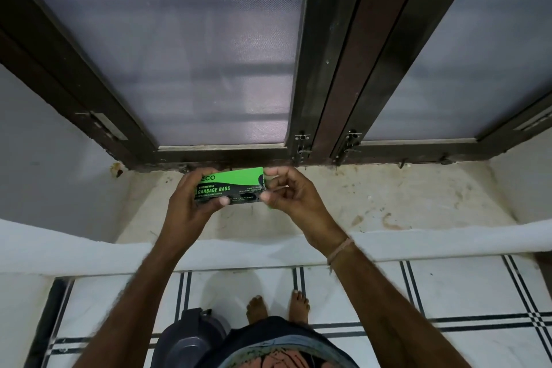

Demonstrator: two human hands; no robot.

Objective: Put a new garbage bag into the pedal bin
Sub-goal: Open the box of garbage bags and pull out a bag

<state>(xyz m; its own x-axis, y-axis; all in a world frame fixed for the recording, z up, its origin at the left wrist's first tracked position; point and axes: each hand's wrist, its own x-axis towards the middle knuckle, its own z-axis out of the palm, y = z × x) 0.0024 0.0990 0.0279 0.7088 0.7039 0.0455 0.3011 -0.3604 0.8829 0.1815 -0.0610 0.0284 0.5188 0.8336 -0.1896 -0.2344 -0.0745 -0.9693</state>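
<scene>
- Both hands hold a green-and-black garbage bag box (pixel 230 186) above the stained window sill (pixel 403 200): the left hand (pixel 191 203) is wrapped around its left end, and the right hand (pixel 294 191) pinches its right end with the fingertips.
- The dark pedal bin (pixel 191 337) stands on the striped floor tiles (pixel 448 293) by the person's feet, lid down.
- Likely step: opening the box. Steady it with the left hand and lift the end flap (pixel 260 181) gently so the card does not tear.

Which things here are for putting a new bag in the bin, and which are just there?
For the job: garbage bag box, left hand and right hand holding it, pedal bin on the floor.

Just there: window, stained sill, wrist thread.
</scene>
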